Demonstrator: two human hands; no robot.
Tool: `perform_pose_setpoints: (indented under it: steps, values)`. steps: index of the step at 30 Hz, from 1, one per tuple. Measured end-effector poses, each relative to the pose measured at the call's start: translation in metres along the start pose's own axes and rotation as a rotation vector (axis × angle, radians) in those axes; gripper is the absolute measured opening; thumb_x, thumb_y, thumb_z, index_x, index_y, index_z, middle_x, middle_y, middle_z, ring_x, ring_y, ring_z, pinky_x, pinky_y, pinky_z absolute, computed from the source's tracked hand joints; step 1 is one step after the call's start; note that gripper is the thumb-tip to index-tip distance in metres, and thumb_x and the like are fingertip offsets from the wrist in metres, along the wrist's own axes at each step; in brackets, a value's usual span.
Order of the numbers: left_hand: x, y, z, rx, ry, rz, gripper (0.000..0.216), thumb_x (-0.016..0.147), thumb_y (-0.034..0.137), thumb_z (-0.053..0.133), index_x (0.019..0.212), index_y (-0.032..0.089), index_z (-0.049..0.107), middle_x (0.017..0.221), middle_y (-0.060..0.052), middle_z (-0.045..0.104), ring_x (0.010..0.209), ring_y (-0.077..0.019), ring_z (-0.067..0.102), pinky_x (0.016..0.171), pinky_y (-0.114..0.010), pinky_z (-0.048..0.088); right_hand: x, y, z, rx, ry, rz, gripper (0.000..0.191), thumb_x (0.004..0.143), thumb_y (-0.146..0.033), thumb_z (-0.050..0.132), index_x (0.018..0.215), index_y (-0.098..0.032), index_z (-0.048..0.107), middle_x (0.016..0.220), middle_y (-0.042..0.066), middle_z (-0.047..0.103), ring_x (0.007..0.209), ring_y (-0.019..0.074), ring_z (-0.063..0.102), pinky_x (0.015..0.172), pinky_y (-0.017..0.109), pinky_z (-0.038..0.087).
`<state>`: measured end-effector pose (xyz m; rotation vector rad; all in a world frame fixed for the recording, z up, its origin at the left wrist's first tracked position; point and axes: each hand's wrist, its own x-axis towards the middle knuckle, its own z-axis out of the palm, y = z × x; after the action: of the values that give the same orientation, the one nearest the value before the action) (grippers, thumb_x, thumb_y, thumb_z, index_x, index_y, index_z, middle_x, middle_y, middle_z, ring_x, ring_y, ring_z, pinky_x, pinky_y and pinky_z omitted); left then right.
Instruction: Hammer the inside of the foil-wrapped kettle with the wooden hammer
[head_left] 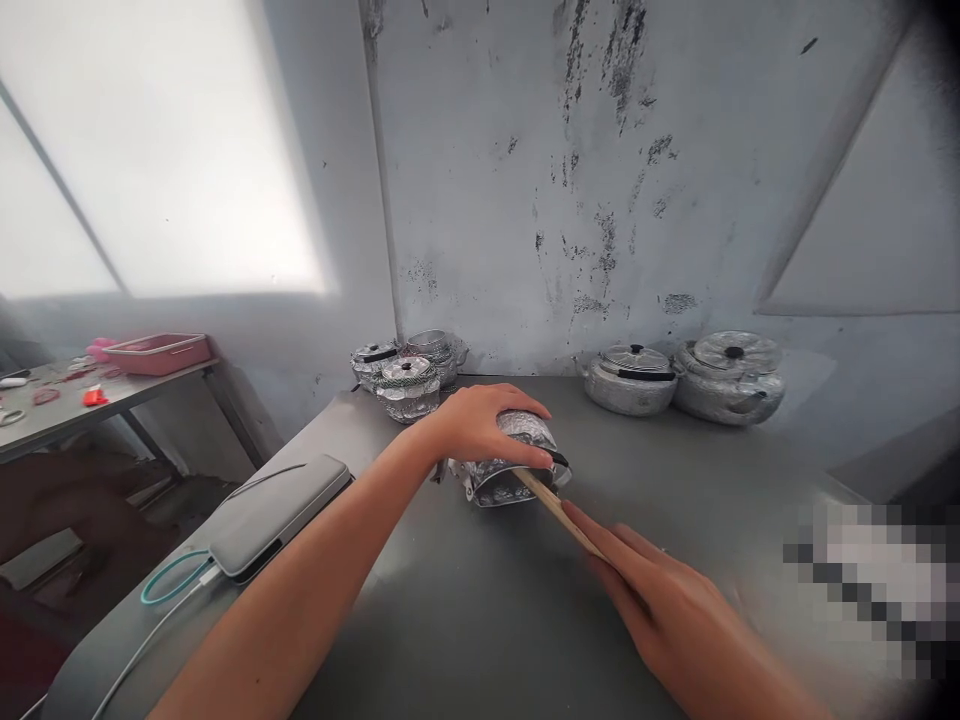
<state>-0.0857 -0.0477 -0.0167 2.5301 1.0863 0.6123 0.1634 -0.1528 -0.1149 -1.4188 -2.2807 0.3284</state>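
A small dented silver metal kettle (525, 430) lies tipped on the grey table, its open mouth facing me. My left hand (495, 425) is closed over its body, with the thumb along the rim and the fingers over the far side. A black-gripped handle shows at the kettle's right edge. My right hand (637, 575) is wrapped around a pale wooden stick (551, 500). The stick's far end goes into the kettle's mouth, and its tip is hidden inside.
Several silver kettles (409, 390) stand at the table's back left. Two larger lidded kettles (630, 380) stand at the back right by the stained wall. A grey power bank (289, 515) with cables lies at left. A pink basket (161, 355) sits on a side table.
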Motion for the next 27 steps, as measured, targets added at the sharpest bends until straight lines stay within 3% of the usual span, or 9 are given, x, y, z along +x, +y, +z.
perform_pose_setpoints:
  steps: [17, 27]
  values:
    - [0.0001, -0.0013, 0.0001, 0.007, -0.012, 0.013, 0.057, 0.08, 0.065, 0.072, 0.129, 0.035, 0.069, 0.141, 0.001, 0.062, 0.129, -0.0298, 0.058, 0.107, -0.036, 0.046, -0.0006, 0.0003, 0.0012, 0.008, 0.056, -0.012, 0.05, 0.103, -0.028, 0.039, 0.149, -0.043, 0.051, 0.098, 0.001, 0.077, 0.079, 0.0219, 0.077, 0.077, 0.037, 0.062]
    - [0.0002, -0.0022, 0.0005, 0.005, 0.005, 0.009, 0.056, 0.079, 0.064, 0.074, 0.128, 0.036, 0.07, 0.139, 0.001, 0.063, 0.128, -0.0287, 0.058, 0.108, -0.036, 0.045, 0.0012, 0.0003, 0.0011, -0.002, -0.064, 0.03, 0.053, 0.106, -0.031, 0.029, 0.156, -0.041, 0.041, 0.104, 0.004, 0.072, 0.077, 0.0219, 0.075, 0.078, 0.041, 0.063]
